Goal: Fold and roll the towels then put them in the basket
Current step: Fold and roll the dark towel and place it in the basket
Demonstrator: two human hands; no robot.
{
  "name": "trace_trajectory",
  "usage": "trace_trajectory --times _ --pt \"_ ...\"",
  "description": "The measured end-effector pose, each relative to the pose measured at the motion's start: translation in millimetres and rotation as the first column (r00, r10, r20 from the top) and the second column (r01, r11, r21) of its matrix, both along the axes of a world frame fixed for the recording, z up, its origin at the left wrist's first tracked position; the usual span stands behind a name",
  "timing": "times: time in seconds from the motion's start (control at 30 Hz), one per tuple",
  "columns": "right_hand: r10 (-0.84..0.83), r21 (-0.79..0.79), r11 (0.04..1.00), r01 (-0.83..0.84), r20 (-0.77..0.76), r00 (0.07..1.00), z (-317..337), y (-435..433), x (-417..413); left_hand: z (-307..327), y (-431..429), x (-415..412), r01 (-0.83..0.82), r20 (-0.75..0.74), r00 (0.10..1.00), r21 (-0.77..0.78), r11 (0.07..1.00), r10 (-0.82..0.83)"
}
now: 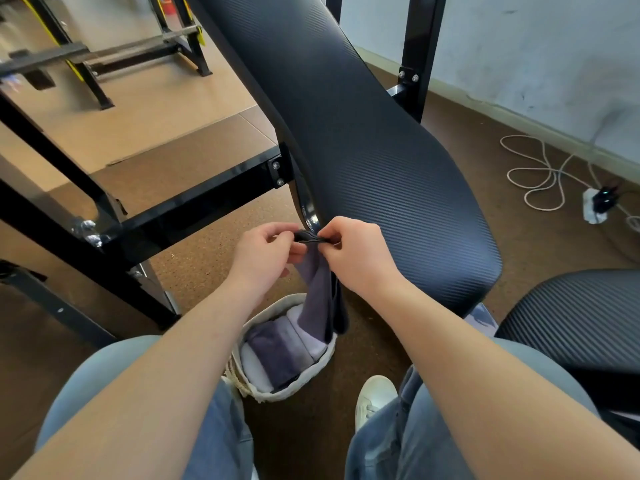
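Bare forearms, blue jeans, a white sneaker.

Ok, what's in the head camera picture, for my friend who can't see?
The left hand and right hand pinch the top of a dark towel hanging over a basket of towels on the floor, beside a black bench.

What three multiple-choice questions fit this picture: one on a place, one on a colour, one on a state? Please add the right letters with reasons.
1. Where is the basket? A on a table; B on the floor; C on a shelf.
2. What colour is the cable by the wall? A white; B red; C green.
3. How is the hanging towel held? A by both hands; B by one hand; C by none.
B: brown floor shows around it. A: its loops look white. A: left hand and right hand pinch its top edge.
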State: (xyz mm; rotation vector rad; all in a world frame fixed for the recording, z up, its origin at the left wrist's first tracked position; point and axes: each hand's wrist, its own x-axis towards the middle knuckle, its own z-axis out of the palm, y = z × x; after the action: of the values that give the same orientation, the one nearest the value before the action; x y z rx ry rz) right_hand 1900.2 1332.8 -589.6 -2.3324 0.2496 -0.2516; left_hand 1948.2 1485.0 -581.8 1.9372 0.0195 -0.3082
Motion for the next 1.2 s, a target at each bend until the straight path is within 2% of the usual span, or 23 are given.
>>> trace_trajectory --times 0.1,0.23,0.43,0.57,0.7,0.8,0.9,1.0,1.1,1.2 --pt "-0.005 0.056 0.998 0.005 0.006 1.0 1 -4 0 -10 5 8 -0.089 -0.017 0.996 0.106 0.99 0.091" --pt "-0.002 0.07 0.998 0.001 0.019 1.0 3 -7 -1 -13 10 11 -0.104 -0.168 0.977 0.152 0.983 0.13" --pt "-0.008 0.096 0.995 0.006 0.025 1.0 6 -7 -5 -13 15 6 0.035 -0.353 0.934 0.236 0.971 0.052" --pt "-0.013 0.129 0.992 0.008 0.035 0.999 9 -7 -7 -11 18 5 0.118 -0.4 0.916 0.202 0.972 -0.028" --pt "0.011 0.125 0.992 -0.016 0.042 0.999 9 -6 -8 -16 22 3 0.162 -0.317 0.947 0.325 0.932 -0.055" --pt "0.011 0.007 1.0 -0.011 0.012 1.0 6 -11 -8 -18 26 10 0.051 -0.172 0.985 0.338 0.94 0.009" --pt "-0.011 -0.138 0.99 -0.007 -0.131 0.991 -3 -19 -6 -17 30 14 -0.057 0.02 0.998 0.336 0.94 0.054" --pt "-0.016 -0.186 0.982 -0.019 -0.18 0.984 -5 -19 -5 -10 28 10 -0.101 0.134 0.989 0.277 0.955 0.066" --pt "-0.015 -0.181 0.983 -0.004 -0.105 0.994 -5 -15 -5 -4 30 11 -0.113 0.128 0.988 0.207 0.972 0.087" --pt "-0.001 -0.16 0.987 -0.026 -0.169 0.986 -9 -14 -5 -5 31 10 -0.075 0.064 0.996 0.237 0.969 0.061"
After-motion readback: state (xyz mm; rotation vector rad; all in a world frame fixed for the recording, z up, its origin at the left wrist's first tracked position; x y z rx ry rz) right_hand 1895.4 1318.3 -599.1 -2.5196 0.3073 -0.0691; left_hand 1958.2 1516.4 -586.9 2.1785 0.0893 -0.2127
